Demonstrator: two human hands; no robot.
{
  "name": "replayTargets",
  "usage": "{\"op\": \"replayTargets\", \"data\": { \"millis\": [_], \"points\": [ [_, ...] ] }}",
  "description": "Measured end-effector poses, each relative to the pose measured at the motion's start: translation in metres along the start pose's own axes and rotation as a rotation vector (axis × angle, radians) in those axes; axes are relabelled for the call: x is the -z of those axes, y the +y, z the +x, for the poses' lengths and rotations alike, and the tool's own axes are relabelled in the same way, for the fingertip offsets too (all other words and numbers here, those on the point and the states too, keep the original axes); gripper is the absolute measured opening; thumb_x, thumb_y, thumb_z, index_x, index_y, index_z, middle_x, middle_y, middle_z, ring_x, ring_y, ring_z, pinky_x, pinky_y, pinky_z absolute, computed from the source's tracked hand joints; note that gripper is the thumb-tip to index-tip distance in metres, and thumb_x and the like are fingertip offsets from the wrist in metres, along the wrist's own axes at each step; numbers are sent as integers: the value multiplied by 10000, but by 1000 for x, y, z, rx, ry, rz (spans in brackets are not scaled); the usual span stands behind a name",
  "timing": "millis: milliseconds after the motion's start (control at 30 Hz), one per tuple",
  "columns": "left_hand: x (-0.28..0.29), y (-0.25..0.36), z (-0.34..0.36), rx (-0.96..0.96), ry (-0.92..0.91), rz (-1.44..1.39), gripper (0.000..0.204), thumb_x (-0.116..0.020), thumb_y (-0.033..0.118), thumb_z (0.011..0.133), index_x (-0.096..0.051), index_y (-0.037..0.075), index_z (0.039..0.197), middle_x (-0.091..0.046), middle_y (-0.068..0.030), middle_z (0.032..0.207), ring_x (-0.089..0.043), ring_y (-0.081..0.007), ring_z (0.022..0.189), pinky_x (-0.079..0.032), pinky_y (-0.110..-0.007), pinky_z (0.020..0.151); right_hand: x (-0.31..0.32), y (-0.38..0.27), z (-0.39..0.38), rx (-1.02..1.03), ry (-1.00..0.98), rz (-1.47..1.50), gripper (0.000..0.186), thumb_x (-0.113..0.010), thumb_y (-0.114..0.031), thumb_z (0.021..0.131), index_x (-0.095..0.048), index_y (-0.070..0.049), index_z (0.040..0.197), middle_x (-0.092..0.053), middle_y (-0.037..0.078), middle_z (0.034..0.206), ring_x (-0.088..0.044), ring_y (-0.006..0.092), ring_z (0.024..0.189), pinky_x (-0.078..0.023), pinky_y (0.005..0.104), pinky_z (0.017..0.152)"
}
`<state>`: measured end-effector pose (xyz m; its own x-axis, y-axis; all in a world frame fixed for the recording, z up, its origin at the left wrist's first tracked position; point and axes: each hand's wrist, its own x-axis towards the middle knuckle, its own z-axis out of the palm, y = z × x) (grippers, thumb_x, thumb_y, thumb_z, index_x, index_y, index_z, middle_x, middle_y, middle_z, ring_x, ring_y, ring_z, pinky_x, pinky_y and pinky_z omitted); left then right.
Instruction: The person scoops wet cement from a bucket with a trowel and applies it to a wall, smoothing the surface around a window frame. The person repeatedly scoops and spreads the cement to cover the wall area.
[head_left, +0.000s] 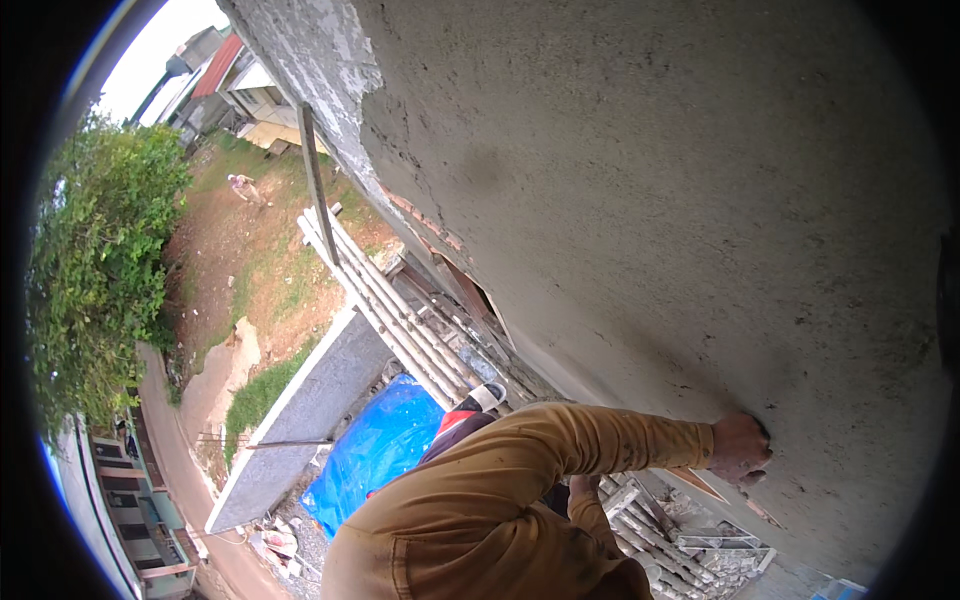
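My left arm, in a stained tan sleeve, reaches across to the right. At its end my left hand (pixel 740 450) is closed and pressed close against the grey plastered wall (pixel 640 200). A thin dark edge shows between the fingers and the wall, but I cannot make out what it belongs to. Lower down, mostly covered by the left sleeve, is my right hand (pixel 583 486), and its fingers are hidden. Damp-looking darker patches and small pits mark the plaster around the left hand.
Bamboo poles (pixel 385 310) run below beside the wall, with a shoe (pixel 488 397) on them. An upright wooden post (pixel 318 185) stands farther along. Down on the left are a blue tarp (pixel 385 440), a low grey wall (pixel 300 420) and rubble (pixel 285 545). A distant person (pixel 243 187) is on the grass.
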<state>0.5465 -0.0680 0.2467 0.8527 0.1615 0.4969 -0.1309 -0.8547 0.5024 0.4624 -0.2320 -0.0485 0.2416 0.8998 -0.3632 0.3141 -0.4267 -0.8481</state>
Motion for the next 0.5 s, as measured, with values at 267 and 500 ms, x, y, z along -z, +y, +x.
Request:
{"op": "replayTargets", "data": {
  "millis": [267,500],
  "points": [
    [38,-86,-225,663,-415,-161,680,-257,589,912,-667,47,872,-655,-159,885,-606,-343,906,-369,-472,943,-55,-63,55,452,-286,-174,292,-572,-196,822,-599,-33,1063,-628,181,964,-603,329,895,-454,422,800],
    [50,-84,-379,1257,-559,-429,886,-119,734,844,-697,68,933,-657,-195,852,-588,-361,956,-408,-453,922,-80,-90,87,757,-698,-626,465,-655,-362,756,-603,-46,1093,-611,236,1050,-585,354,1017,-466,406,845]
  ]
}}
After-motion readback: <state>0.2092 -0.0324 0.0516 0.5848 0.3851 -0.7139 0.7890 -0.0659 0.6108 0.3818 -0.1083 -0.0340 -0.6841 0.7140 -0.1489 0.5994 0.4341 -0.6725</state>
